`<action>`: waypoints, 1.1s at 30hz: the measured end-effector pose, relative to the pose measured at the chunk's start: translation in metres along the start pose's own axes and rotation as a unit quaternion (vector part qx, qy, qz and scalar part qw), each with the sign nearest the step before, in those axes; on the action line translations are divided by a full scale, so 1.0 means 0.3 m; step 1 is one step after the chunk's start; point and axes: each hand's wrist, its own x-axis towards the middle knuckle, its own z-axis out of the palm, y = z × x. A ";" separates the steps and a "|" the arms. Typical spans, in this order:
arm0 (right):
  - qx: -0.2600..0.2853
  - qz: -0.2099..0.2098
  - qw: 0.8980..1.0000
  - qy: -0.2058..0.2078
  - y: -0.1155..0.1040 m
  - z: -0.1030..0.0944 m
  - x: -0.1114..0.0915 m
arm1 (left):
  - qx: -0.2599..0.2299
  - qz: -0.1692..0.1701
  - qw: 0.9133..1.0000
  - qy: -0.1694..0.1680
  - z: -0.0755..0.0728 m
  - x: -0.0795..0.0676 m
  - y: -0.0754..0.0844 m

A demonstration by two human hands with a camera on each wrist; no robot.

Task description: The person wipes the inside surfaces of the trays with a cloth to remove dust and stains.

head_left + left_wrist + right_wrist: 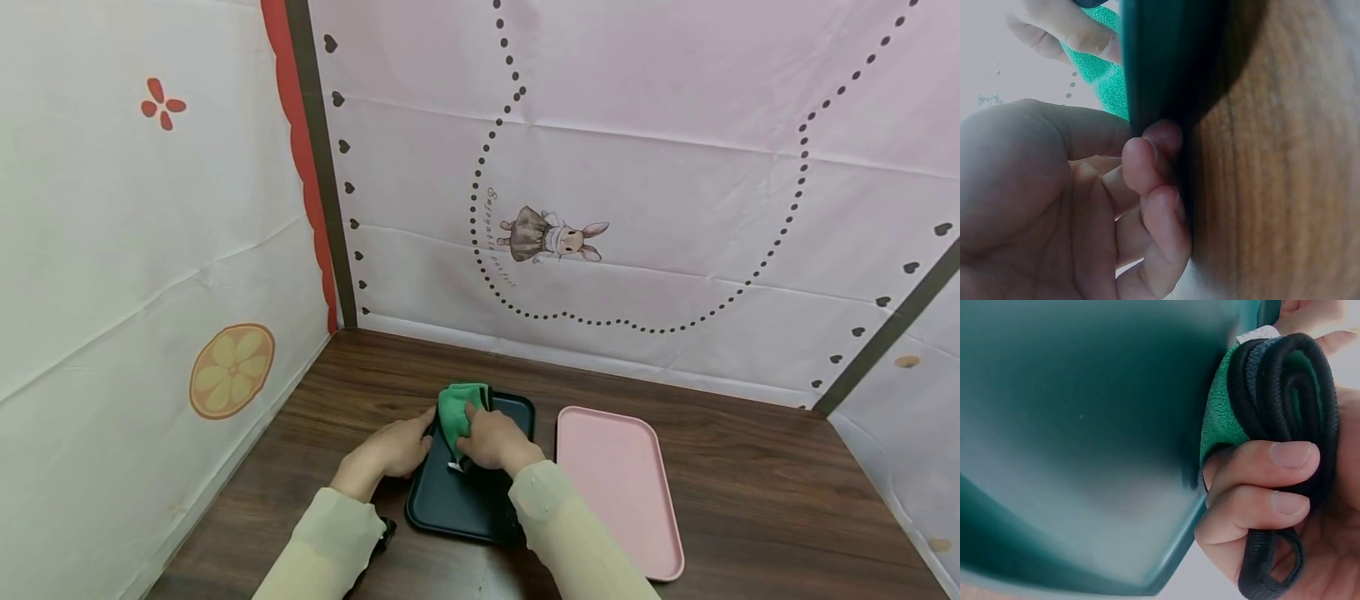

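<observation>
the fingers of the right hand are curled round a folded green cloth, gripping it; in the right wrist view two fingertips lie over its stacked folds, which have black edging, with a black loop hanging below them and a white tag at the far end. the fingers of the left hand hold the left side of a dark tray, the thumb at the rim and the other fingertips bent against the outer edge, close to the wood.

the cloth is within the dark tray's outline, over the upper left part of its floor, near the left hand; a tiny pale speck also shows on that floor. the tray has rounded corners and a low raised rim.

just to its right, apart from it, a pink tray with a similar low rim lies on the worktop, its lower left part hidden behind the right sleeve. the worktop is dark, grained wood. behind it hangs a pale pink sheet printed with a rabbit and dotted lines; a white sheet with an orange-slice print stands at the left.
</observation>
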 end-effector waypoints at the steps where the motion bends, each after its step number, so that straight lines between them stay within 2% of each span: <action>1: -0.001 0.000 1.000 0.000 -0.001 0.001 -0.002 | -0.001 0.000 1.000 0.000 0.000 0.000 0.000; 9: -0.017 -0.003 1.000 -0.002 -0.005 0.007 -0.019 | -0.002 -0.005 1.000 -0.002 0.001 0.002 -0.005; 33: -0.042 -0.023 0.999 -0.011 -0.028 0.028 -0.074 | -0.004 0.012 1.000 0.003 -0.003 0.002 -0.007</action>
